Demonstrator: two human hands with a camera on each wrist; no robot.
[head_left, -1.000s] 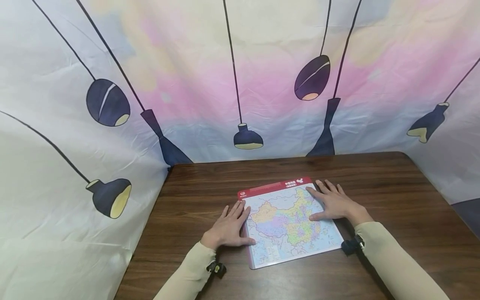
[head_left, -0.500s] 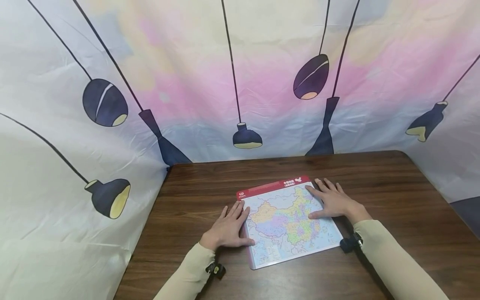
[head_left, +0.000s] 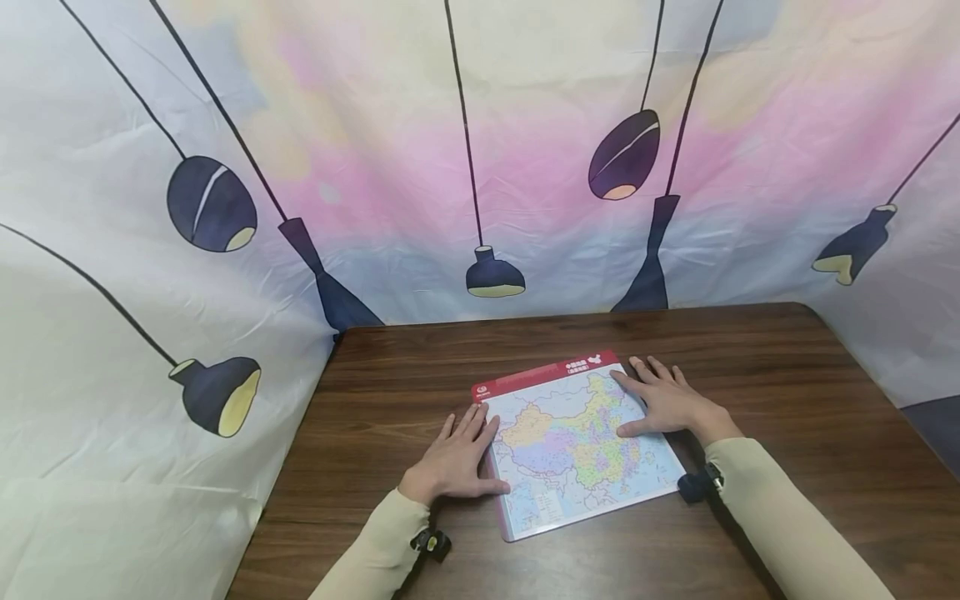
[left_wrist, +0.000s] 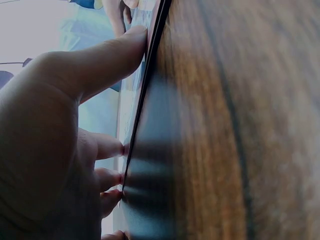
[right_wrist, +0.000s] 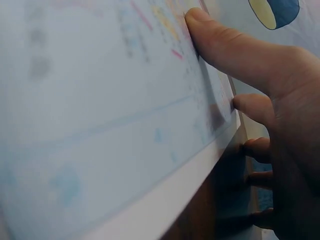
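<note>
A flat colourful map board point(head_left: 573, 442) with a red top band lies on the dark wooden table point(head_left: 390, 375). My left hand point(head_left: 457, 454) rests flat on the table at the board's left edge, fingers straight, thumb against the edge point(left_wrist: 131, 42). My right hand point(head_left: 663, 404) lies flat at the board's upper right corner, with thumb and forefinger on the map point(right_wrist: 100, 125) and the other fingers on the table. Neither hand grips anything.
A printed cloth backdrop point(head_left: 480, 158) with lamp drawings hangs behind the table and wraps round its left and right sides. Bare wood shows around the board. Small black clips sit at both sleeve cuffs point(head_left: 697, 485).
</note>
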